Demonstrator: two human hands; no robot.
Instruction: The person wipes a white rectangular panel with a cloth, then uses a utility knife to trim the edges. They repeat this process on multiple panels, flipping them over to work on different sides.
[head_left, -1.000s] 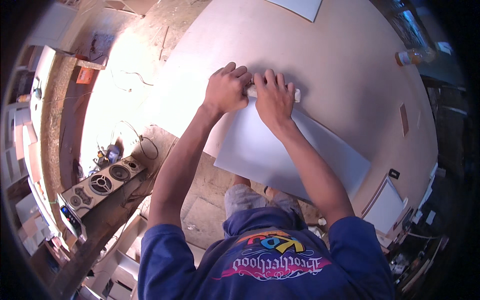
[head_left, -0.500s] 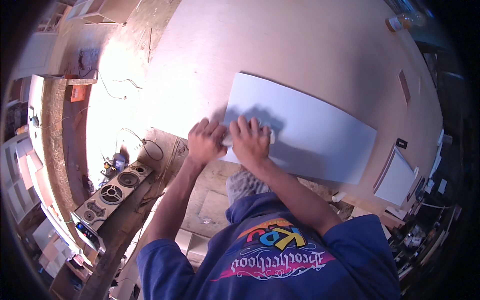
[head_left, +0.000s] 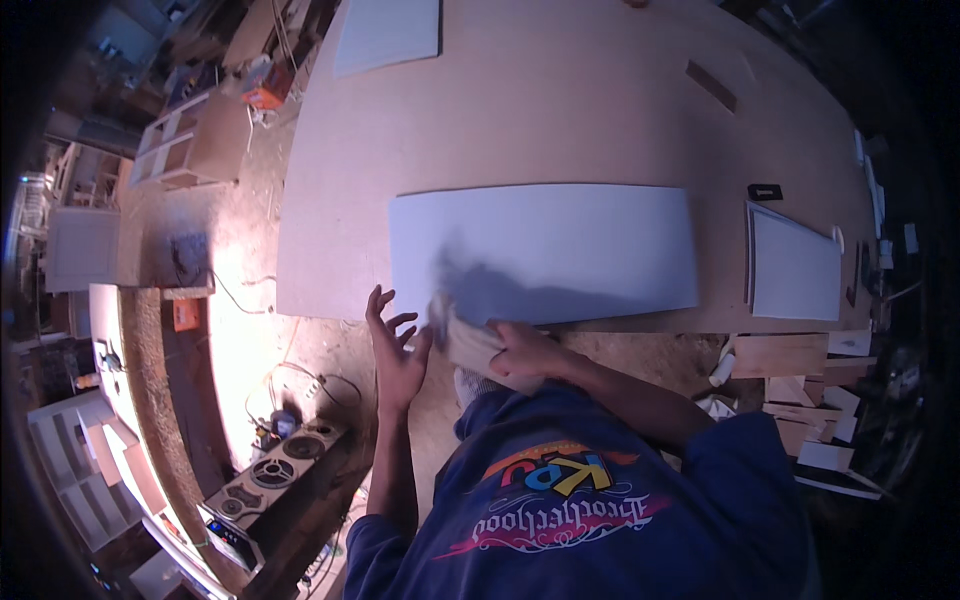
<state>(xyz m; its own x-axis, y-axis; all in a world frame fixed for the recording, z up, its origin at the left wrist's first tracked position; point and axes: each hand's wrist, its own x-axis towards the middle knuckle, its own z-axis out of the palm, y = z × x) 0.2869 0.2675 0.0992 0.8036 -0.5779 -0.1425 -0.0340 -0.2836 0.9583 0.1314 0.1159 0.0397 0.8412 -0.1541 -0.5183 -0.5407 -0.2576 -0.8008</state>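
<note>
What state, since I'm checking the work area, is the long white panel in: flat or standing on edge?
Flat: the white panel lies broad face up on the brown work surface, a shadow falling across it.

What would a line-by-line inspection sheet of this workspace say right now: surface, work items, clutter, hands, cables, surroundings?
Surface: broad brownish table, partly in shadow.
Work items: large white panel flat along the table's near edge; pale object, blurred, kind unclear.
Clutter: brown strip, small black item and smaller white panel toward the table's right.
Hands: right hand grips the pale object; left hand open beside it, contact unclear.
Cables: looped cables on the left, near the speaker unit.
Surroundings: wood offcuts at right; open-fronted cabinet at far left.
</note>
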